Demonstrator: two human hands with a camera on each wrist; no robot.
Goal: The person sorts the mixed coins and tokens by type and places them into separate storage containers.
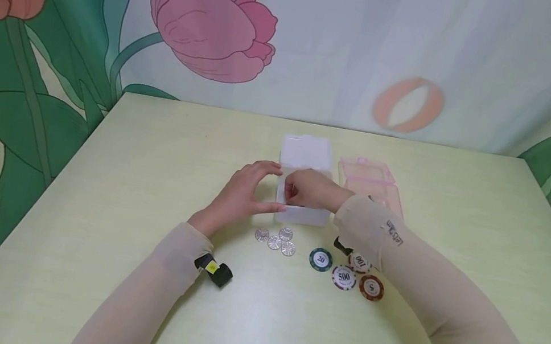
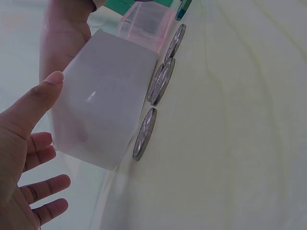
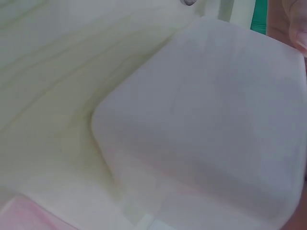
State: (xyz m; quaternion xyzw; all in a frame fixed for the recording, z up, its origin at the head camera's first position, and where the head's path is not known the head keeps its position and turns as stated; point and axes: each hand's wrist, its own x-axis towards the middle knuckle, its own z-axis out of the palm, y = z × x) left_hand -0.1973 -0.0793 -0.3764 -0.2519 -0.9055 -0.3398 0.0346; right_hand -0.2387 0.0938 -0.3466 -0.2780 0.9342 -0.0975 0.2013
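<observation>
A white plastic box (image 1: 303, 216) stands on the table with its lid (image 1: 306, 153) swung back. My right hand (image 1: 312, 189) reaches into the box from the right, fingers bent downward; their tips, and anything between them, are hidden. At the box's left side is my left hand (image 1: 247, 191), its thumb at the near corner and its fingers spread toward the far end. In the left wrist view that thumb (image 2: 41, 98) touches the box wall, and the other fingers look loosely extended. Several silver coins (image 1: 274, 242) lie flat just in front of the box.
Several poker chips (image 1: 344, 277), marked 20, 500, 100 and 5, lie below the right forearm, the 100 chip partly covered. A translucent pink box (image 1: 367, 172) with a raised lid stands right of the white one, partly behind the right sleeve. A flowered curtain (image 1: 322, 46) hangs behind the table.
</observation>
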